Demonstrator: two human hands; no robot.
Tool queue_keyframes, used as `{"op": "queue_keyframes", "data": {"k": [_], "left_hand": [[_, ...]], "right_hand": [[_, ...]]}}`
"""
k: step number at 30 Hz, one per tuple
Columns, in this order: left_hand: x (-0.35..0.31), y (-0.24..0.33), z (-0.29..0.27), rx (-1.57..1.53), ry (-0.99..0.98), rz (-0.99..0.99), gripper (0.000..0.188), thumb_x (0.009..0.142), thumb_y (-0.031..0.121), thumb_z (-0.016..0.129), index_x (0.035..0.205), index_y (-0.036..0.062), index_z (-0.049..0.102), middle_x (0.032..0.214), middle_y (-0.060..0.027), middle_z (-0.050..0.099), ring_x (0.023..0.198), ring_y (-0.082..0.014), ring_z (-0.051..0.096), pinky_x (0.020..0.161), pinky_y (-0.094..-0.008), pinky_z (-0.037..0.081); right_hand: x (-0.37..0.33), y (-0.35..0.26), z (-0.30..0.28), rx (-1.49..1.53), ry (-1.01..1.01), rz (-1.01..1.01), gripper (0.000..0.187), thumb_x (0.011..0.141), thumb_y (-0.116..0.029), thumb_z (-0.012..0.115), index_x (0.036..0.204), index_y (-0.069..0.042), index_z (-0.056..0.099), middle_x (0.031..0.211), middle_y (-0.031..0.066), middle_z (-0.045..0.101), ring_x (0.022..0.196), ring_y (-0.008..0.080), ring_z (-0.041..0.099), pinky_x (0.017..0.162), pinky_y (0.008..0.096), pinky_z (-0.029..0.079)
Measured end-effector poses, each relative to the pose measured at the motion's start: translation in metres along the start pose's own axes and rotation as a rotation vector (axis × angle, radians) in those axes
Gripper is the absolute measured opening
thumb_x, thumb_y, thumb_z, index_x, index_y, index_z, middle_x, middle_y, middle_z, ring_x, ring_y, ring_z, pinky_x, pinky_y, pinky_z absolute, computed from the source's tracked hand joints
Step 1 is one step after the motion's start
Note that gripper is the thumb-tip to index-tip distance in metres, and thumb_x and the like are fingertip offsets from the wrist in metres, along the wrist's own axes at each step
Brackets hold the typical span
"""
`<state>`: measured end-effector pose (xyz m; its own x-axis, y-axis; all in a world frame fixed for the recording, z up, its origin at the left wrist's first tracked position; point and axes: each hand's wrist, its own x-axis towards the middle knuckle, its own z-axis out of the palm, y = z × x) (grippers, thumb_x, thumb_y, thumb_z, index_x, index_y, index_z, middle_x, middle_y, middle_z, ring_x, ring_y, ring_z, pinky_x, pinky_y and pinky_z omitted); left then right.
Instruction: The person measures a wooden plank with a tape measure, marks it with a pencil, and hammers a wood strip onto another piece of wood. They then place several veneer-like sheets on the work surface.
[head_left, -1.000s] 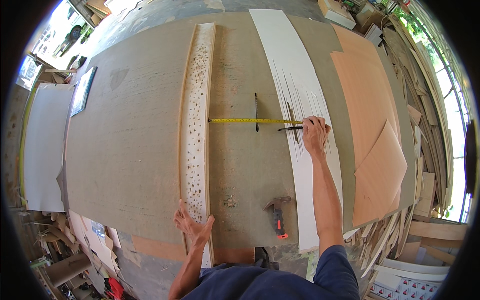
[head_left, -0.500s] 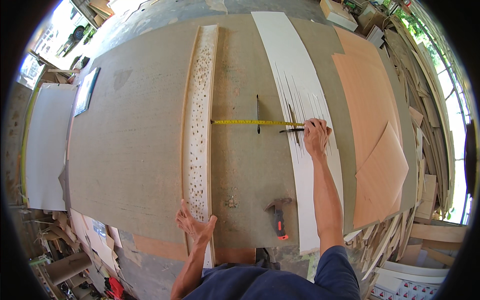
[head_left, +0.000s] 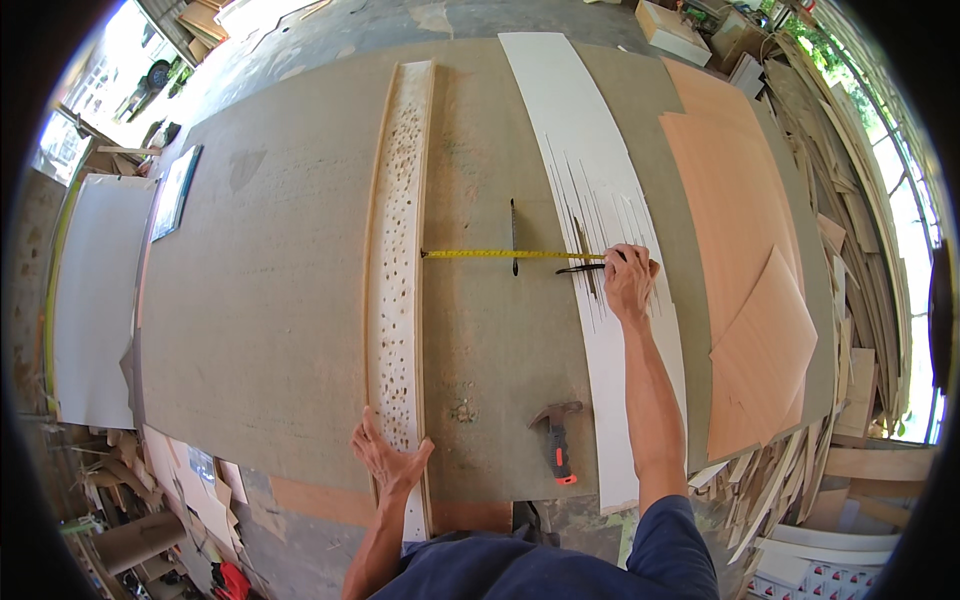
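Note:
A long, narrow white board with brown speckles and raised wooden edges lies lengthwise on the worktop. My left hand spans its near end, thumb at the right edge and fingers at the left, gripping it. From the board's right edge a yellow measuring tape runs to the right. My right hand is closed round the tape's far end, over a slitted white sheet; the tape's case is mostly hidden. A slim black tool pokes out beside those fingers. Another thin black pen-like tool lies across the tape's line.
A claw hammer with a black and red handle lies near the worktop's front edge. Orange-tan thin wood sheets overlap on the right. Wood offcuts are piled beyond the large brown worktop. A flat blue-edged panel lies far left.
The view has shifted slightly, so the far part of the scene sits a little lower. Both hands keep their places on the board and the tape.

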<state>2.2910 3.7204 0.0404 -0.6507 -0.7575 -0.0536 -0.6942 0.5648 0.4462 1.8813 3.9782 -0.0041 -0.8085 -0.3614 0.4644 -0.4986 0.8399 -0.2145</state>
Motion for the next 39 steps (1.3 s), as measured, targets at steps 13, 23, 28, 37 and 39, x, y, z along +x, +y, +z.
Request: {"op": "queue_keyframes", "data": {"k": [13,23,28,37,39], "left_hand": [[0.004,0.005,-0.003,-0.036,-0.03,-0.097,0.122,0.051,0.024,0.085,0.15,0.0012,0.018,0.135,-0.0225,0.038,0.13,-0.0409,0.033,0.113,-0.0528,0.023],[0.011,0.006,-0.006,-0.012,-0.12,-0.206,0.126,0.048,0.025,0.087,0.15,0.0009,0.017,0.138,-0.0277,0.034,0.134,-0.0447,0.029,0.114,-0.055,0.022],[0.013,0.004,-0.007,-0.035,-0.161,-0.248,0.128,0.047,0.026,0.088,0.15,0.0013,0.017,0.146,-0.0316,0.028,0.14,-0.0467,0.022,0.116,-0.0555,0.019],[0.015,0.004,-0.006,-0.038,-0.153,-0.229,0.126,0.045,0.025,0.089,0.147,-0.0007,0.021,0.14,-0.0304,0.03,0.135,-0.0464,0.025,0.114,-0.0545,0.023],[0.015,0.003,-0.006,-0.014,-0.114,-0.199,0.122,0.045,0.024,0.089,0.144,-0.0027,0.025,0.132,-0.0266,0.036,0.128,-0.0444,0.032,0.111,-0.0538,0.028]], "right_hand": [[-0.001,0.0,0.0,0.018,-0.016,0.013,0.012,0.082,-0.009,0.068,0.092,-0.015,0.071,0.102,-0.0045,0.063,0.108,0.0195,0.051,0.09,0.0443,0.035],[-0.001,-0.002,-0.003,0.007,0.024,-0.005,0.014,0.08,-0.006,0.068,0.092,-0.014,0.071,0.102,-0.0024,0.064,0.106,0.0208,0.054,0.087,0.043,0.037],[-0.002,0.0,0.0,0.03,0.017,0.011,0.013,0.081,-0.007,0.069,0.091,-0.015,0.07,0.102,-0.0042,0.063,0.108,0.02,0.052,0.09,0.0446,0.036],[-0.001,-0.001,0.0,0.035,0.011,0.014,0.011,0.082,-0.008,0.069,0.091,-0.015,0.071,0.102,-0.0039,0.063,0.108,0.0202,0.051,0.09,0.0447,0.035],[-0.001,-0.001,0.001,0.032,0.016,0.015,0.011,0.082,-0.008,0.069,0.091,-0.015,0.071,0.102,-0.0039,0.063,0.108,0.0202,0.051,0.09,0.0448,0.035]]}}
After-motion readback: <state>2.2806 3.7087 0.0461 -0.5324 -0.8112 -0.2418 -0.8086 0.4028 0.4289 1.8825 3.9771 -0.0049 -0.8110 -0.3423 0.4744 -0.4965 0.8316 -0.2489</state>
